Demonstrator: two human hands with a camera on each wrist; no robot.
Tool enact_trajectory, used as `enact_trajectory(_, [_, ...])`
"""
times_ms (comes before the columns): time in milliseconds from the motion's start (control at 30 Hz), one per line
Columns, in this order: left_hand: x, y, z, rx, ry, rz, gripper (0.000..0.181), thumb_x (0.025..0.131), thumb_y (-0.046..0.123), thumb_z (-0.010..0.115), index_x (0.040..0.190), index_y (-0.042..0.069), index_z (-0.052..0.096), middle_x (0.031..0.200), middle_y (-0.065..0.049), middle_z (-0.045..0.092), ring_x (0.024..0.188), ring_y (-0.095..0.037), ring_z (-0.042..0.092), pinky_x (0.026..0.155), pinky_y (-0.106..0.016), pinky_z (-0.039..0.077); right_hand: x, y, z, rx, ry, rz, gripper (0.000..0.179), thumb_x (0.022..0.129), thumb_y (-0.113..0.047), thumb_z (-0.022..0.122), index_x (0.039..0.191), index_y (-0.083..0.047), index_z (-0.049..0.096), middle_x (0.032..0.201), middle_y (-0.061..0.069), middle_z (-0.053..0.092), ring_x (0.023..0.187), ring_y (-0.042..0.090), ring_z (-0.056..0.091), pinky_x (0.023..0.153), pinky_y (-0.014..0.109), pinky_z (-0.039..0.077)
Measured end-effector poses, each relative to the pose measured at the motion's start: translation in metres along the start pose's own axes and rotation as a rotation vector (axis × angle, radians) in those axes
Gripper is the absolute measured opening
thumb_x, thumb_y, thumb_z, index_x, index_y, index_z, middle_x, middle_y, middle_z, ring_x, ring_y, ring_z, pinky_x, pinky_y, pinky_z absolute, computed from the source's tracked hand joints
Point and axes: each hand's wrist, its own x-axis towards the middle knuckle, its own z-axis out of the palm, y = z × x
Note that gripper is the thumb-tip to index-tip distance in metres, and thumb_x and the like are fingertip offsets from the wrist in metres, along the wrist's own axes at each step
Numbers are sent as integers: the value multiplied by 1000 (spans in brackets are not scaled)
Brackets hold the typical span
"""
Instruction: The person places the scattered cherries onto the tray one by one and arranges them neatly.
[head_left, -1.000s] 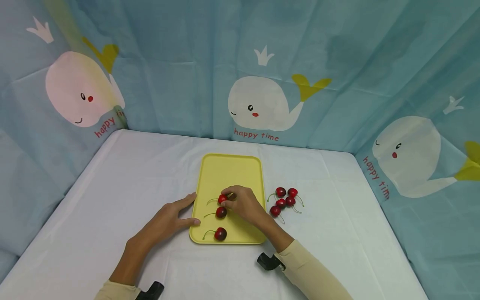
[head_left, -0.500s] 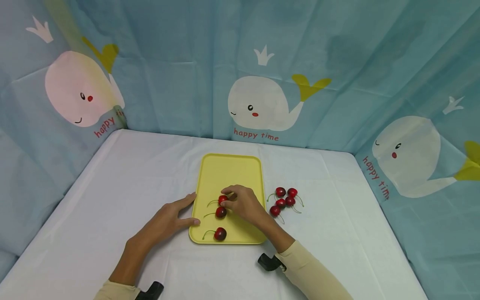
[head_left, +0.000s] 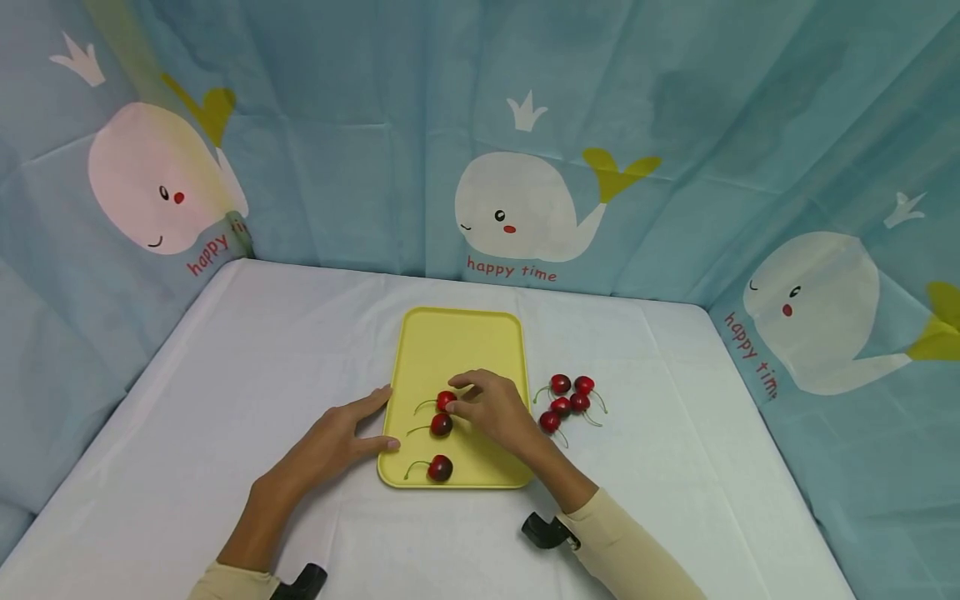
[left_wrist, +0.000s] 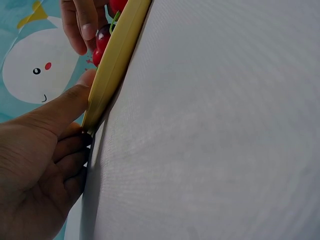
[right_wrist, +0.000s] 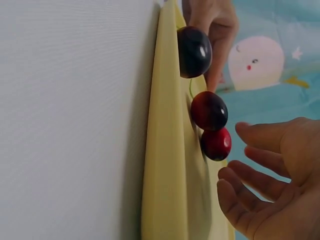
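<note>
Three red cherries with green stems lie on the yellow tray [head_left: 465, 342]: a bright far cherry [head_left: 445, 401], a darker middle cherry [head_left: 441, 425] close against it, and a near cherry [head_left: 439, 468] set apart. My right hand [head_left: 495, 412] hovers just right of the far cherry. In the right wrist view its fingers [right_wrist: 260, 135] are spread and hold nothing, with a gap to the cherry. My left hand [head_left: 333, 442] rests against the tray's left edge, thumb and index finger spread; its thumb [left_wrist: 75, 95] lies on the rim.
Several more cherries [head_left: 560, 407] lie bunched on the white tablecloth [head_left: 645, 467], right of the tray. A light blue curtain [head_left: 360, 167] printed with whales surrounds the table at the back and sides. Black wrist cameras [head_left: 546, 531] sit at the sleeves.
My right hand has let go of the far cherry and drawn slightly right, its fingers parting. The far cherry stays in place on the tray. My left hand has not moved.
</note>
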Motion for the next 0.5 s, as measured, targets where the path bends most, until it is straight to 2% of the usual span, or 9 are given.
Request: enact_trajectory(500, [1,-1,0,8,5,14,95,88,45,86,164,11,41,168,-11,41,156,-38,36,125,-60,35,-18,8,-19,78,74,-2,32,94,-18,83,124,-9,76,121,5,77,99,17,74,77,26,62])
